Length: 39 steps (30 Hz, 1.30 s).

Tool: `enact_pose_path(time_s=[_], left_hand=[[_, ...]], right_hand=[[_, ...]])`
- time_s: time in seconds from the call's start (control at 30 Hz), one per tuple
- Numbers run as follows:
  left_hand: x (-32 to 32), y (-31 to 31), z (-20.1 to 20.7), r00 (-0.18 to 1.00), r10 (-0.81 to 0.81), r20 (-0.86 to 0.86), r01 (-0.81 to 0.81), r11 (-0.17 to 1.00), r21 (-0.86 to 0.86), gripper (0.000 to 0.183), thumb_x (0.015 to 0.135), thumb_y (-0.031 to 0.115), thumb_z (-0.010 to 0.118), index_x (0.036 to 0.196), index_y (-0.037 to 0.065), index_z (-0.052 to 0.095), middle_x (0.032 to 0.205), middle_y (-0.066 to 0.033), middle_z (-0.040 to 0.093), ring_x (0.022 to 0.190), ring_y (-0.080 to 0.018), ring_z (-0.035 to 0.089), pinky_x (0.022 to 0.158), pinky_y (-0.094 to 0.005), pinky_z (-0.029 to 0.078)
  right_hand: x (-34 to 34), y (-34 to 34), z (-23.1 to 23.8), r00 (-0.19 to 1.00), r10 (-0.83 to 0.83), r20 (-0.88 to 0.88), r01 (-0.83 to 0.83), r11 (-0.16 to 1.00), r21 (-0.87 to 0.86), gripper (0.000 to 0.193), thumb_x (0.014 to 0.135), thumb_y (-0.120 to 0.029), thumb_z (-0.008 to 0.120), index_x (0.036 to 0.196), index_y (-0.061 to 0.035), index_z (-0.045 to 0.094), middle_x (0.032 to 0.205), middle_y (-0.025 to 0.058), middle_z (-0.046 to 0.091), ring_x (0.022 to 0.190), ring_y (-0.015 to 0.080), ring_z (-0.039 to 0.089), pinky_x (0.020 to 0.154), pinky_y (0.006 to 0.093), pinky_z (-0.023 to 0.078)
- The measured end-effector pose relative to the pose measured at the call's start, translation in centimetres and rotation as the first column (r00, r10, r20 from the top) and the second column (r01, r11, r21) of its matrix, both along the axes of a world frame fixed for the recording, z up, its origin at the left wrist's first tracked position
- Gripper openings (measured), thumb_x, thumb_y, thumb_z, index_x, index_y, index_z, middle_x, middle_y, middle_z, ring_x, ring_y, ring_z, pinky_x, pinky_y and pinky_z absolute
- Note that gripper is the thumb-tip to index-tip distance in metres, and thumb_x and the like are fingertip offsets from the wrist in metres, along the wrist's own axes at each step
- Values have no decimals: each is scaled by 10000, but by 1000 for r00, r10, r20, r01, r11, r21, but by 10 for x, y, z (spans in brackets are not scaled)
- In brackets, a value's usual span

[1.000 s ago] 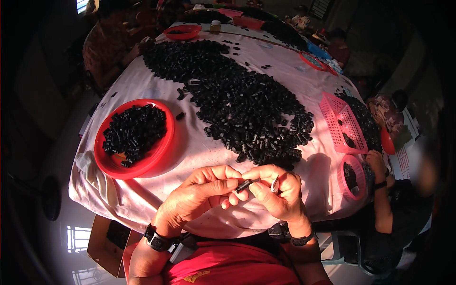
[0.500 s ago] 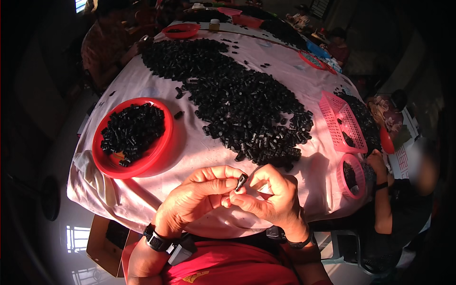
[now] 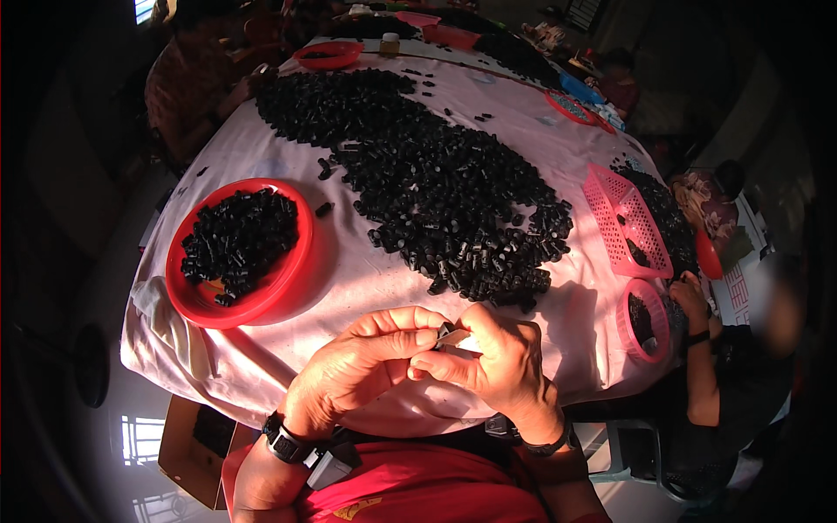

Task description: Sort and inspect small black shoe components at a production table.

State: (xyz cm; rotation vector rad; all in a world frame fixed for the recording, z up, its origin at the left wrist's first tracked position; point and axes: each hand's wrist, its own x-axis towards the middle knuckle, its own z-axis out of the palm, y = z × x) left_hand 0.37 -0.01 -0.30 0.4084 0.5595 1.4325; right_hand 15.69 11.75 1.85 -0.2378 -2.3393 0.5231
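Note:
My left hand (image 3: 359,359) pinches a small black plastic piece (image 3: 445,331) between thumb and fingertips, in front of my body above the near table edge. My right hand (image 3: 506,362) is closed on a small flat pale blade-like piece (image 3: 462,343), its edge up against the black piece. Fingers partly hide both, so the exact kind of the pale piece cannot be made out. Just beyond my hands begins a long pile of similar black plastic pieces (image 3: 445,187). To the left, a red basin (image 3: 307,248) holds more of them.
Pink cloth (image 3: 261,357) covers the table. On the right stand a pink rectangular basket (image 3: 604,222) and a pink round basket (image 3: 664,327), beside a co-worker's hand (image 3: 689,296). Another person (image 3: 179,96) sits far left, near a red bowl (image 3: 349,57). An open cardboard box (image 3: 181,453) is below left.
My right hand has closed in toward the left, bringing the pale piece against the black one. My left hand has stayed almost in place, and the black piece is now more hidden.

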Motion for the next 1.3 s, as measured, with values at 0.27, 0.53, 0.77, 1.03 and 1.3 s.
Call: enact_pose_path(time_s=[0.27,0.53,0.77,1.03,1.3], left_hand=[[2,0,4,1000,17,11,-17,1000,7,259,912,93,623,1155,4,617,1060,-68,661,893,-130,622,825,-287,497],[1,-1,1,999,34,-8,-34,999,12,276,898,101,639,1154,0,616,1081,-86,664,933,-140,625,848,-295,495],[2,-1,1,999,36,-22,-36,999,0,259,898,103,637,1137,5,620,1099,-90,661,932,-154,643,831,-285,504],[4,1,-2,1000,24,9,-24,1000,7,240,902,111,637,1124,22,628,1094,-81,661,901,-161,663,841,-288,508],[2,0,3,998,-18,62,15,999,37,231,937,92,598,1151,5,610,1062,-51,652,933,-125,622,873,-274,500]], right_hand=[[-1,-2,5,1000,-24,-11,24,999,36,395,752,-399,802,917,-78,641,701,4,688,571,179,674,479,300,507],[0,-3,2,998,-58,-6,58,996,69,386,757,-407,795,887,-81,634,669,9,654,537,179,652,449,309,485],[1,-2,-1,997,-72,4,71,993,89,393,754,-422,791,869,-82,630,663,13,643,521,182,641,433,316,473],[1,1,-3,998,-62,24,59,992,110,405,773,-442,765,893,-75,644,640,22,644,522,190,646,428,313,472],[0,0,-2,999,-42,-20,44,996,74,415,753,-439,787,845,-66,630,616,21,637,512,186,641,435,308,477]])
